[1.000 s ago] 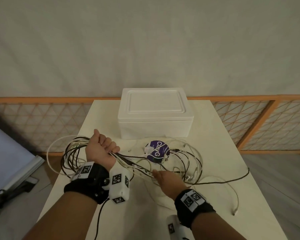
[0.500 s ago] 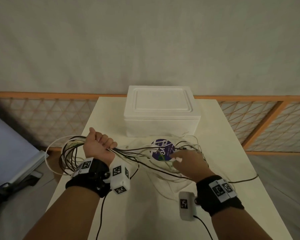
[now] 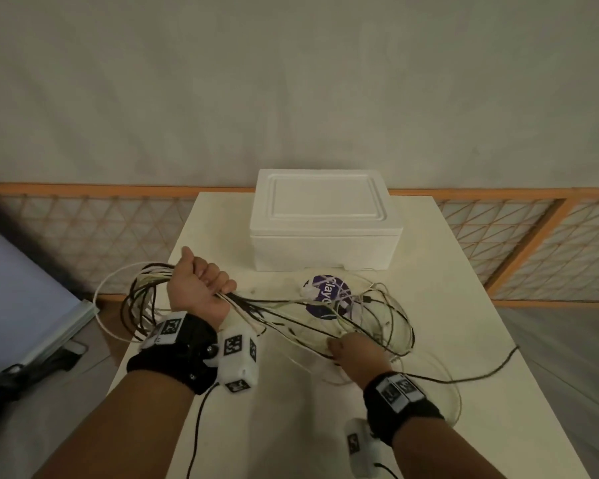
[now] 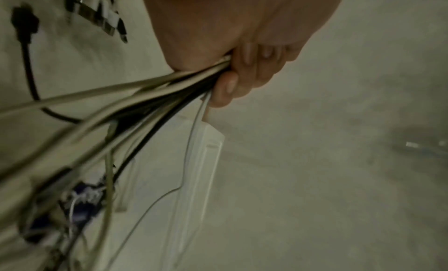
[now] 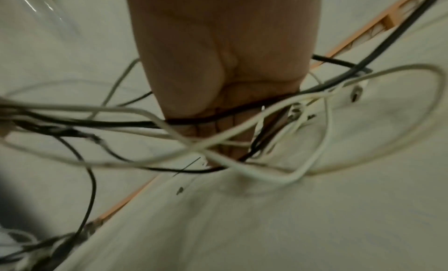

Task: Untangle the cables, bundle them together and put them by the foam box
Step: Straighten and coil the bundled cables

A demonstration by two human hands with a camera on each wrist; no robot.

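Cream tabletop (image 3: pixel 446 305) fills the middle of my head view, set against a pale wall with an orange lattice fence (image 3: pixel 533 236) running behind it. From my seat I see the cables (image 3: pixel 291 305), a mix of black and white strands, gathered into a thick sheaf that passes through my left hand (image 3: pixel 196 288); loops of them hang out past the table's left edge behind that hand, and the rest fan rightward across the table toward my right hand (image 3: pixel 355 350). On the left wrist view the fingers (image 4: pixel 244 74) are curled tight round the sheaf, nails showing, with the strands squeezed between them and the palm. My right hand lies low over the loose loops near the table's middle, palm down; the right wrist view shows black and white strands crossing the palm side of the hand (image 5: pixel 225 83), but the fingertips are hidden behind the tangle and the frame is blurred, so I cannot tell whether they pinch a strand or merely press on it. One black strand trails off to the table's right edge. A purple round label (image 3: pixel 327 297) lies under the loops, between the hands and the foam box (image 3: pixel 325 219). That box sits at the far end of the table with its lid on, so what is inside cannot be seen; the nearest loops lie just in front of it.
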